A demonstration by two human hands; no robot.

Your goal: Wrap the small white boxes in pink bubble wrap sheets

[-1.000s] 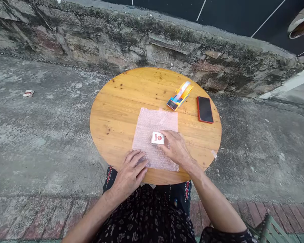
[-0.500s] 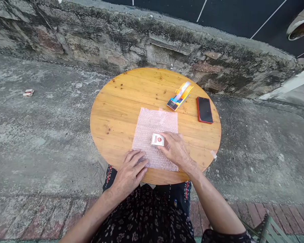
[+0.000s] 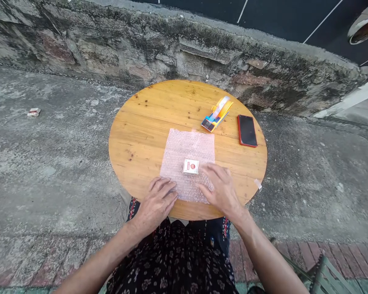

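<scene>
A small white box with a red emblem [image 3: 190, 167] rests on a pinkish sheet of bubble wrap [image 3: 184, 143], a bit below the sheet's middle. Just to the right of the box is my right hand [image 3: 222, 188], its thumb and fingers spread apart and holding nothing; it is slightly blurred. My left hand [image 3: 159, 200] lies flat with fingers stretched over the sheet's lower left corner. Both the sheet and the box lie on a round wooden table [image 3: 135, 143].
Behind the sheet stands a yellow and blue tape dispenser [image 3: 217, 114]. A red-cased phone [image 3: 247, 130] lies at the right. A tape piece [image 3: 258, 185] sticks to the table's right edge. A stone wall [image 3: 184, 53] rises behind, and a crumpled packet [image 3: 33, 112] lies on the ground.
My right hand has let go of the box and drawn away to the right, fingers opening. The box stays on the bubble wrap. My left hand has hardly moved.
</scene>
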